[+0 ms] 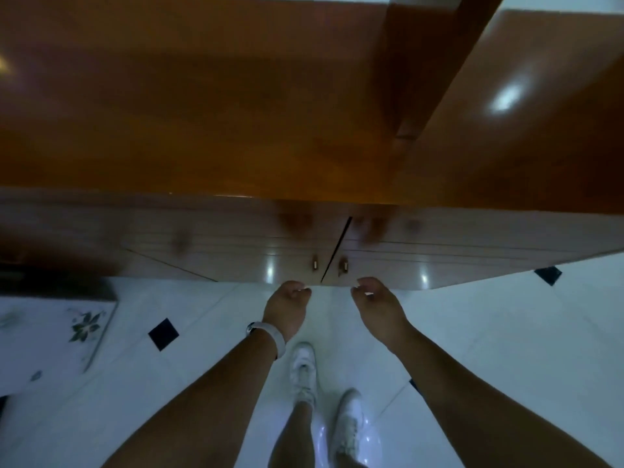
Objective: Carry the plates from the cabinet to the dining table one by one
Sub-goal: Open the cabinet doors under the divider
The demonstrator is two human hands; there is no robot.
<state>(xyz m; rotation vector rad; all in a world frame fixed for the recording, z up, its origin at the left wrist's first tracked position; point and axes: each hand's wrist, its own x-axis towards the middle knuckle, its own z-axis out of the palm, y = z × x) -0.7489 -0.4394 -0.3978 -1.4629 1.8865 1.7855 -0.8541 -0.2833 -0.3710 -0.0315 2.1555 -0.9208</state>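
Here you are, square on to the cabinet, both doors shut and only a thin dark gap between them. The plates aren't in sight at all; if they're here, they're behind those doors.

Your left hand hovers just below the left door, fingers curled in, nothing in them. Your right hand mirrors it under the right door, curled the same way and holding nothing. Whether any fingertip touches the wood, I can't tell.

Now, the risks. The two small knobs sit close together either side of the gap, and both hands are below them. Go for the bottom edges instead and I'd expect glossy wood to give your fingertips little to hold. Take the knobs.

Both hands are aimed at the middle, so pulling both doors together swings them out at you. Your shoes are planted close in, and I'd say a door could catch a shin or a toe. The white floor looks shiny too, so step back with care.

Yank hard and anything stacked near the front could shift or slide out. Open slowly and look before you reach.

One at a time is the job, so don't scoop up a stack.
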